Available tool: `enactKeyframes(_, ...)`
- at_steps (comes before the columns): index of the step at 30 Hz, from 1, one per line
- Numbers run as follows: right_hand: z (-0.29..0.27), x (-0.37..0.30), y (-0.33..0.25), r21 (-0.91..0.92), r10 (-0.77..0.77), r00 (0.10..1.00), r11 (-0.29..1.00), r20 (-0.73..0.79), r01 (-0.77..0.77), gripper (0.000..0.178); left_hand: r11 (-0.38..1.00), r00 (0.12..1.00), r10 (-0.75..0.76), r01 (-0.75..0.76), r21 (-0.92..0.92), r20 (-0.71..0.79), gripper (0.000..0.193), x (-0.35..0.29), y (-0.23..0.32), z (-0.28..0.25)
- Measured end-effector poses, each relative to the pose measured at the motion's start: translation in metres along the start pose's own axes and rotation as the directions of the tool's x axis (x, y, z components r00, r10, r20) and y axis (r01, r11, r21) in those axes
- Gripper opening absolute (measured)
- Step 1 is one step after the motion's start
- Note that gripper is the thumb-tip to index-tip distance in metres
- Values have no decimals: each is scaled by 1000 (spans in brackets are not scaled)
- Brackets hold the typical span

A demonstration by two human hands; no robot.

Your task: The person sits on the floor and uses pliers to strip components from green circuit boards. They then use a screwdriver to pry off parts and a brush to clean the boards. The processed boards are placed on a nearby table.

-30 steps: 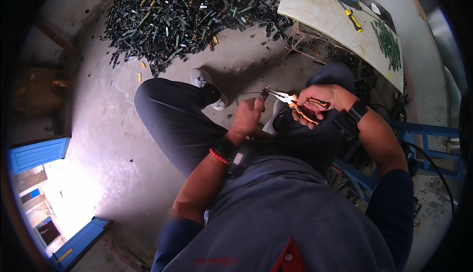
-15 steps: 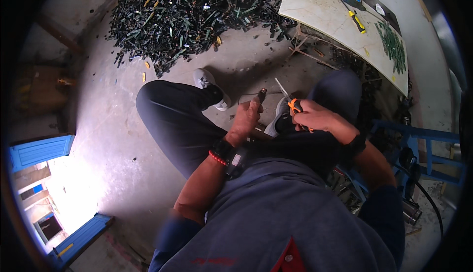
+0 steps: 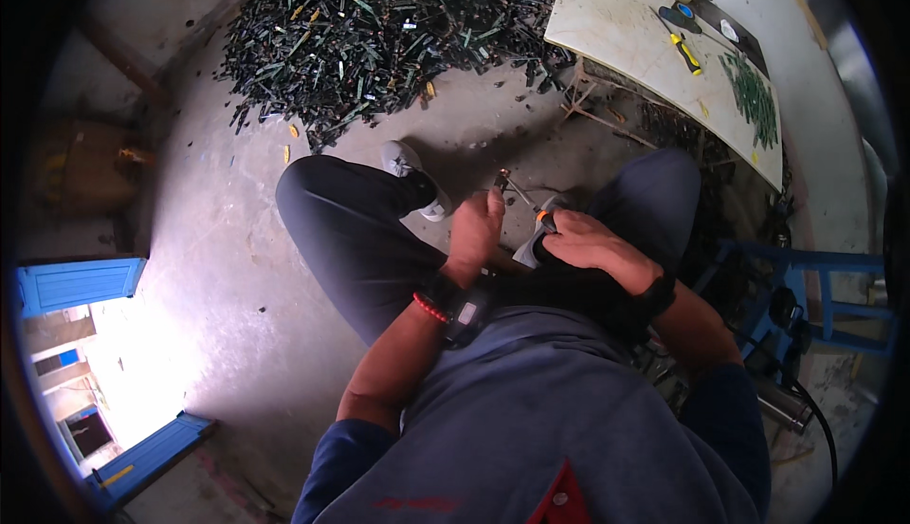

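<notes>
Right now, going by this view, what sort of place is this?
Probably a workshop: a big heap of small dark pieces lies on the floor, a pale-topped table bears a yellow-and-black tool, and the right hand holds an orange-handled tool.

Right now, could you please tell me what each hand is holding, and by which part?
The right hand holds the pliers by the orange-and-black handle end; the left hand holds a small dark piece by its lower end.

Pale table (image 3: 621, 26), yellow-and-black tool (image 3: 684, 54) on it, blue frame (image 3: 839, 260) at right, blue panels (image 3: 81, 287) at left
</notes>
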State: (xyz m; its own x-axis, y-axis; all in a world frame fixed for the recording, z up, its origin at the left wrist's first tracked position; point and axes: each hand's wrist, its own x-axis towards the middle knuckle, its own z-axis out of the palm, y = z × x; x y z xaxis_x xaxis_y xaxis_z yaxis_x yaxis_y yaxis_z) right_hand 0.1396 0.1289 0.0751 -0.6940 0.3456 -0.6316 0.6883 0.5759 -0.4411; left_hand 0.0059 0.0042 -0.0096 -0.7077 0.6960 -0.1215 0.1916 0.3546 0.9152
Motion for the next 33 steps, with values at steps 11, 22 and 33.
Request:
enactKeyframes(11, -27, -12, -4, 590, -65, 920, 784, 387, -193, 26, 988, 1000, 7, -7, 156, 5, 40, -6, 31, -15)
enactKeyframes(22, -37, -16, 0, 754, -192, 849, 581, 491, -305, 21, 992, 1000, 17, -18, 121, 13, 40, -10, 36, -20)
enactKeyframes(33, -51, -23, -8, 599, -18, 874, 735, 486, -318, 28, 988, 999, 26, -30, 151, 26, 40, -10, 38, -20)
